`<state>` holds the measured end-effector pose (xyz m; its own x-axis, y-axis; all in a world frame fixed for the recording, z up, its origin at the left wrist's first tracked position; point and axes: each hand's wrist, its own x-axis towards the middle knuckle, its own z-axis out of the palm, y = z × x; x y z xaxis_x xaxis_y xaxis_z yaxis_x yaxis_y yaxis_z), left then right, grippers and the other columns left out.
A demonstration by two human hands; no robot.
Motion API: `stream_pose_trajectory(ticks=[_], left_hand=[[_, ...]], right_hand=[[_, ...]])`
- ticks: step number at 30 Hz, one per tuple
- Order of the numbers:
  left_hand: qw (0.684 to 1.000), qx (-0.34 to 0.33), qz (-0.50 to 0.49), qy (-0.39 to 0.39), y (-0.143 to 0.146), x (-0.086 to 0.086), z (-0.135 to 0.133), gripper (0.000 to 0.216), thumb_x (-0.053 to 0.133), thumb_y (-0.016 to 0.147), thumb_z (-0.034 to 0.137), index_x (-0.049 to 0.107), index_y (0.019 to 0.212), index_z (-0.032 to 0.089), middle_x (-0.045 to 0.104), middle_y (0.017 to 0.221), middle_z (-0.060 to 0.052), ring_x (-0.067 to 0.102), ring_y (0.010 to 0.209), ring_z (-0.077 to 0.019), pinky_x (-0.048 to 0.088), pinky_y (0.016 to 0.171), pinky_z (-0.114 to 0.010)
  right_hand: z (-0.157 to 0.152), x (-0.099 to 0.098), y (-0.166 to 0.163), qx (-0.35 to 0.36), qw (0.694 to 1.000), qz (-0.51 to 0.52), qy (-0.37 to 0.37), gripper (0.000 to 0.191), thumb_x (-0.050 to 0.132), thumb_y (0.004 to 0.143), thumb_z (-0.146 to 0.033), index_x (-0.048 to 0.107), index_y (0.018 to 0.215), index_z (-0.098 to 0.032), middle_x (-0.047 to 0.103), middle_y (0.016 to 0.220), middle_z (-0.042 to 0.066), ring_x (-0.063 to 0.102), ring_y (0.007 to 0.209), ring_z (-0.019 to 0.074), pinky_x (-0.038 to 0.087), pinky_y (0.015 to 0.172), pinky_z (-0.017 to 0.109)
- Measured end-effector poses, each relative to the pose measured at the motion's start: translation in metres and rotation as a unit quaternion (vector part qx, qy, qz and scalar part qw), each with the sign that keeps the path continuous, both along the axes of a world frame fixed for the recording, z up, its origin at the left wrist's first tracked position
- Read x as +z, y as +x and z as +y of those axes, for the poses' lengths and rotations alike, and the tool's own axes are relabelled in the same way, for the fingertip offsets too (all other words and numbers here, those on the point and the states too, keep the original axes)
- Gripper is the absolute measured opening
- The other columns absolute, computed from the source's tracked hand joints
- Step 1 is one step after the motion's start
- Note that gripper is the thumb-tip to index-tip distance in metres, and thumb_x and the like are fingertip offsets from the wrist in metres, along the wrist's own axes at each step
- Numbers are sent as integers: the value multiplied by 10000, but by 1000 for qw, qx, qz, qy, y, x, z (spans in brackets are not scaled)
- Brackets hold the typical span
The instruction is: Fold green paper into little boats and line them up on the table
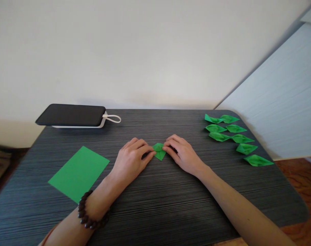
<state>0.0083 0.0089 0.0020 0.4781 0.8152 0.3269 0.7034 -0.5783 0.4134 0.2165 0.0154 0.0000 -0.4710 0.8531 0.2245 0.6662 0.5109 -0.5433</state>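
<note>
A small piece of folded green paper (159, 152) lies between my hands at the middle of the dark table, creased and pointed towards me. My left hand (132, 158) pinches its left edge between thumb and fingers. On the other side, my right hand (182, 153) pinches the right edge in the same way. The fingertips cover both side corners of the paper. A flat green sheet (80, 173) rests on the table to the left, beside my left forearm, which wears a dark beaded bracelet (84, 212).
Several folded green paper boats (219, 137) sit in rows at the table's right edge. At the back left, a black phone (72, 114) with a white cable loop (114, 118) lies on a white object. A pale wall (155, 54) stands behind the dark striped table (170, 212).
</note>
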Motion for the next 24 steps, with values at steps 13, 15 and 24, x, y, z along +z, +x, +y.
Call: stream_pose_trajectory(ticks=[13, 15, 24], left_hand=[[999, 29, 33, 0, 0, -3, 2, 164, 493, 895, 267, 596, 800, 182, 613, 813, -24, 516, 777, -180, 395, 725, -337], [999, 29, 34, 0, 0, -3, 2, 161, 503, 890, 278, 588, 794, 181, 609, 812, -24, 517, 770, -180, 394, 717, -336], [996, -8, 85, 10, 2, 2, 0, 172, 462, 910, 253, 574, 815, 164, 583, 821, -40, 513, 786, -184, 400, 723, -337]], right_hand=[[-1, 0, 1, -3, 998, 55, -11, 69, 531, 867, -238, 581, 860, -191, 525, 992, 61, 543, 870, 175, 463, 805, 345], [-1, -2, 1, -9, 998, 55, -12, 78, 529, 870, -243, 582, 847, -190, 522, 994, 59, 546, 864, 174, 465, 804, 351], [-3, 2, -2, -18, 998, 50, -24, 66, 513, 856, -178, 525, 791, -182, 501, 1010, 61, 540, 881, 170, 456, 807, 343]])
